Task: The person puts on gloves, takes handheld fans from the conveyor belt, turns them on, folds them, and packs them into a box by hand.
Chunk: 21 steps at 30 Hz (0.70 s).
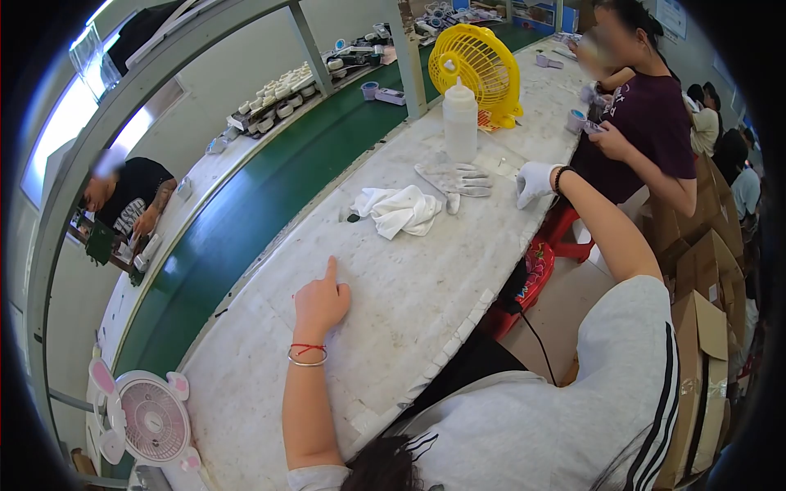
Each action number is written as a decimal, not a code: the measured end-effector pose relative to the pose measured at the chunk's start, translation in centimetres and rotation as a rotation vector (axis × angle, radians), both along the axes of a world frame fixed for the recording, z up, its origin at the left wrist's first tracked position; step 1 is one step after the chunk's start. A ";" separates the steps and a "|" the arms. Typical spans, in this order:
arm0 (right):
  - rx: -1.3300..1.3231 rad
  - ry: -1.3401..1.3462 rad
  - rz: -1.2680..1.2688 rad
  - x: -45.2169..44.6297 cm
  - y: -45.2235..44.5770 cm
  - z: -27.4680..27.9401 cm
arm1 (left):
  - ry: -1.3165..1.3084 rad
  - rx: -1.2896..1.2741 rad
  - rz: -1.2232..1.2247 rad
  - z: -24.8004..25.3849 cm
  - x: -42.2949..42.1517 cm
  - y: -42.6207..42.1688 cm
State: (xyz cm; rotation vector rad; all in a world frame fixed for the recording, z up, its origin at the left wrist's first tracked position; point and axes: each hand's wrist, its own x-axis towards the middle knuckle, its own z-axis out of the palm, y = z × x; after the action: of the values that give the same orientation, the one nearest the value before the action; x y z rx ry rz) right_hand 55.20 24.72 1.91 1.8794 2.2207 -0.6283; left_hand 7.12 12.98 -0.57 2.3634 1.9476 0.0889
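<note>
Glove lies on the table between the cloth and your right hand, whose gloved fingers curl; I can't tell if they're pinching. Your left hand extends its forefinger. Careless reaching past the glove could topple the bottle.

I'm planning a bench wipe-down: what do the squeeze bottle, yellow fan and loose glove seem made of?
Squeeze bottle: probably plastic, smooth, milky and translucent. Yellow fan: likely moulded plastic, with smooth, evenly coloured ribs. Loose glove: apparently matt fabric, lying limp and creased; fibre unclear.
</note>
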 end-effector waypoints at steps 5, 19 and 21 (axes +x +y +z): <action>-0.001 -0.018 0.028 -0.3 0.1 -0.2 | -0.002 -0.014 0.014 0.4 0.3 -0.2; 0.132 0.328 -0.017 1.0 -1.4 -1.2 | 0.048 -0.004 0.024 0.3 0.8 -0.1; 0.178 0.475 -0.132 2.1 -0.7 -2.1 | 0.058 -0.023 0.033 0.5 0.9 -0.1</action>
State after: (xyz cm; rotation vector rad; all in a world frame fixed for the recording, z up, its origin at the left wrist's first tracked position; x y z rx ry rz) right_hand 57.26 24.02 -0.15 2.1612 2.5159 -1.0232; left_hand 8.04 12.88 -0.06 2.3452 2.0027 -0.0005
